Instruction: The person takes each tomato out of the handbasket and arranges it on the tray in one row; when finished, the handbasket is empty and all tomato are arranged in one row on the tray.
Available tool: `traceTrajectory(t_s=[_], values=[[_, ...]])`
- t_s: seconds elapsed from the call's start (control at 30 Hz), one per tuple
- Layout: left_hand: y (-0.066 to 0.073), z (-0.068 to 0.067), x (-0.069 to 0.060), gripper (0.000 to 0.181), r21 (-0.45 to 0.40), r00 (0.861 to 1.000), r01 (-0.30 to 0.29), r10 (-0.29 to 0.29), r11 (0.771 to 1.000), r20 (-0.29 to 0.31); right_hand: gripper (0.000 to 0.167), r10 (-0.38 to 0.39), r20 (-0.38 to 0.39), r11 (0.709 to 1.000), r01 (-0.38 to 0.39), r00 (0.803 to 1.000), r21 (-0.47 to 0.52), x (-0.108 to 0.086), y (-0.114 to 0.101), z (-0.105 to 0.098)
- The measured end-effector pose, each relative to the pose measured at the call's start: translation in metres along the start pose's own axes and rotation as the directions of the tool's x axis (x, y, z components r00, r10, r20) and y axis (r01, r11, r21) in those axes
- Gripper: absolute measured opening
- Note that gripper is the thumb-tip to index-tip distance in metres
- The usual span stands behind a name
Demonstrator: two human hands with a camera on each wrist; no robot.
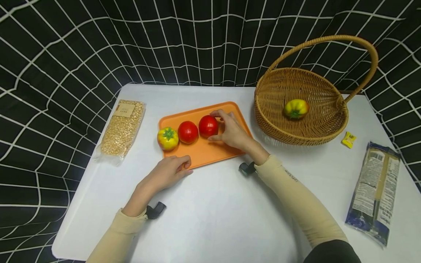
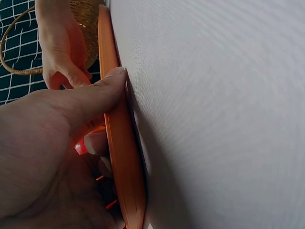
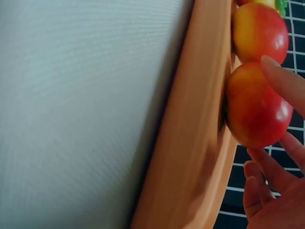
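Note:
On the orange tray [image 1: 210, 157] sit two red tomatoes and a yellow-red tomato [image 1: 168, 138] with its green calyx upward. My right hand [image 1: 231, 131] holds the right-hand red tomato [image 1: 208, 126], thumb on one side and fingers on the other; in the right wrist view this tomato [image 3: 257, 107] looks yellowish low down and touches its neighbour. The middle red tomato [image 1: 188, 132] lies between the other two. At the tray's near left edge, my left hand [image 1: 169, 171] pinches the rim, with the thumb outside and the other fingers inside, as the left wrist view shows.
A wicker basket [image 1: 302, 137] with a tall arched handle stands at the back right, holding another yellow-red tomato [image 1: 296, 109]. Beside it lies a small yellow packet [image 1: 348, 140]. A long blue-white package [image 1: 375, 193] is far right, a bag of pale grains [image 1: 121, 128] left.

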State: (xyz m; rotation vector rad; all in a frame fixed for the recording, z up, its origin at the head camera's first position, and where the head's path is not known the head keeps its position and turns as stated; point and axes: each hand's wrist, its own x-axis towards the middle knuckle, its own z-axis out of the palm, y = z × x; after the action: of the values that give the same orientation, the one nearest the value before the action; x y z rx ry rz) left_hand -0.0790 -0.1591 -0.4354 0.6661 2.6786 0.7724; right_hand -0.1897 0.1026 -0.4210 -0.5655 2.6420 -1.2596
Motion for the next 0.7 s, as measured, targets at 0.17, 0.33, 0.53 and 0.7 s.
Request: traceTrajectory(t_s=[0.17, 0.33, 0.53, 0.7], values=[[0.000, -0.001, 0.000, 0.022, 0.001, 1.000, 0.008, -0.008, 1.000, 0.001, 0.085, -0.025, -0.022, 1.000, 0.025, 0.999, -0.012, -0.005, -0.007, -0.011], [0.001, -0.001, 0.000, 0.022, 0.001, 1.000, 0.007, -0.007, 1.000, 0.002, 0.082, -0.058, -0.068, 0.998, 0.056, 0.996, -0.033, -0.019, -0.029, -0.038], [0.000, 0.000, 0.001, 0.022, -0.006, 1.000, -0.009, 0.009, 1.000, 0.000, 0.078, -0.137, -0.161, 0.988, 0.124, 0.977, -0.089, -0.039, -0.051, -0.086], [-0.001, 0.000, 0.001, 0.022, -0.004, 1.000, -0.012, 0.012, 1.000, -0.003, 0.078, -0.162, -0.244, 0.977, 0.121, 0.956, -0.174, -0.057, -0.056, -0.133]])
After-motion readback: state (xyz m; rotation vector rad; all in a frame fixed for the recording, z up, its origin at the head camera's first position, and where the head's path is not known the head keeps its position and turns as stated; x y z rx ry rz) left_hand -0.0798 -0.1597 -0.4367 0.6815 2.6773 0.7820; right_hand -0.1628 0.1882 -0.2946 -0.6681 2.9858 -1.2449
